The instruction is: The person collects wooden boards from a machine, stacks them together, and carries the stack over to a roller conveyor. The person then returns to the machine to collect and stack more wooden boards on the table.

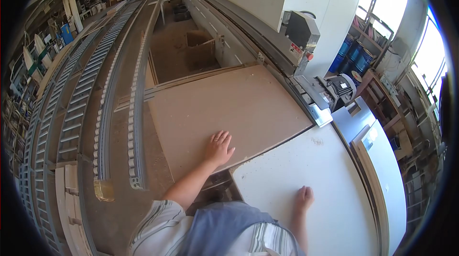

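Note:
A large brown board [224, 107] lies flat beside the long machine. My left hand [220, 149] rests palm down on its near part, fingers spread and holding nothing. Nearer to me on the right is a white table surface [301, 174], with a little dust on it. Over this white surface is my right hand [305, 197], its fingers curled closed; whether anything is inside them is hidden.
Roller tracks [81, 98] run lengthwise on the left. A machine head with a red knob [310, 56] and a motor [340, 85] stand at the right. Beyond the board is an open pit [177, 60]. Blue drums [354, 55] stand at the back right.

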A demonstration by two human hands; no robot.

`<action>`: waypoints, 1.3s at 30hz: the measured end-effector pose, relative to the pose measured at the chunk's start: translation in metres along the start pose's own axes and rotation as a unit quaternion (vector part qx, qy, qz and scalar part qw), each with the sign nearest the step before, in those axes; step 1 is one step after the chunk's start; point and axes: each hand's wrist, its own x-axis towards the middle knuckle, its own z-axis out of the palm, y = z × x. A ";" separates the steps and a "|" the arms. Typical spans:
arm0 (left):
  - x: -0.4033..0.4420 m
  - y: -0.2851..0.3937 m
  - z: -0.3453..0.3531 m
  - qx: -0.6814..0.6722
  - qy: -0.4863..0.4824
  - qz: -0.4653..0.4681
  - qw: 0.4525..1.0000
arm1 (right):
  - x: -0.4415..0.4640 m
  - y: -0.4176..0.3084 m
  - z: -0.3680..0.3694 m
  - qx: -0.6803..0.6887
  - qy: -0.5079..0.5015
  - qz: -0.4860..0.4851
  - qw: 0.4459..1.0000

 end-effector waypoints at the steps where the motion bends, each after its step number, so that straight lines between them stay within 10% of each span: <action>1: -0.001 -0.001 0.000 -0.003 0.005 0.003 1.000 | 0.000 -0.002 0.000 -0.001 0.000 0.003 1.000; 17: 0.003 0.006 -0.009 -0.077 -0.096 0.020 0.992 | -0.032 -0.003 -0.009 -0.061 0.093 0.035 0.993; 24: 0.016 0.006 0.039 -0.063 -0.150 0.216 0.963 | -0.115 -0.002 -0.029 -0.107 0.190 0.072 0.973; 26: 0.021 0.028 0.053 -0.045 0.099 0.448 0.888 | -0.138 -0.005 -0.032 -0.110 0.226 0.090 0.964; 32: -0.006 0.100 0.153 -0.176 -0.003 0.580 0.795 | -0.192 -0.006 -0.044 -0.121 0.249 0.116 0.954; 37: -0.058 0.194 0.135 -0.077 0.125 0.687 0.712 | -0.223 0.003 -0.050 -0.076 0.255 0.079 0.961; 39: -0.073 0.227 0.147 0.045 0.035 0.704 0.708 | -0.239 0.003 -0.063 -0.068 0.263 0.081 0.959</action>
